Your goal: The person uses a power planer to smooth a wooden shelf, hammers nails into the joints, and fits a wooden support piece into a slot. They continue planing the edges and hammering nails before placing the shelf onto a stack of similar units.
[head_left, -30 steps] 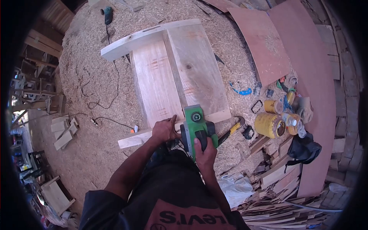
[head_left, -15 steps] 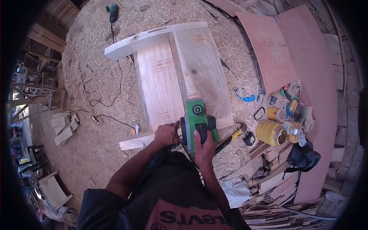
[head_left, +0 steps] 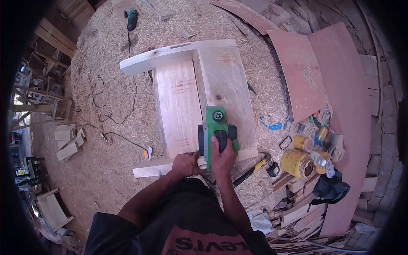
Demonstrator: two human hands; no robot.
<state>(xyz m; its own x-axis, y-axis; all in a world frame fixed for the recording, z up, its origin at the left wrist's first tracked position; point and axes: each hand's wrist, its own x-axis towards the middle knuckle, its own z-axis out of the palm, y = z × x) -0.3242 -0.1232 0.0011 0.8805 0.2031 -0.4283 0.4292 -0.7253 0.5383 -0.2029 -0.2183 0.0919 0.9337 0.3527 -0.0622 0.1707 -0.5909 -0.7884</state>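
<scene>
A green electric planer [head_left: 211, 127] rests on the near end of a wooden panel frame [head_left: 227, 85]. My right hand [head_left: 223, 156] is wrapped round the planer's black rear handle. Beside the tool's left rear, my left hand [head_left: 186, 164] lies at the near rail [head_left: 149, 170], its fingers closed round the wood's edge. The frame has two broad boards with a narrow strip between them and a thick rail at the far end.
Wood shavings cover the ground. A hammer [head_left: 253, 168], yellow containers [head_left: 294, 162] and a black bag [head_left: 330, 188] are at the right. Large reddish sheets [head_left: 299, 72] lie beyond. Another power tool [head_left: 131, 19] with a cord is at the far left; offcuts [head_left: 69, 141] lie left.
The planer and my right hand have moved slightly away from my body along the frame. The whole view has shifted a little, and my left hand stays at the near rail.
</scene>
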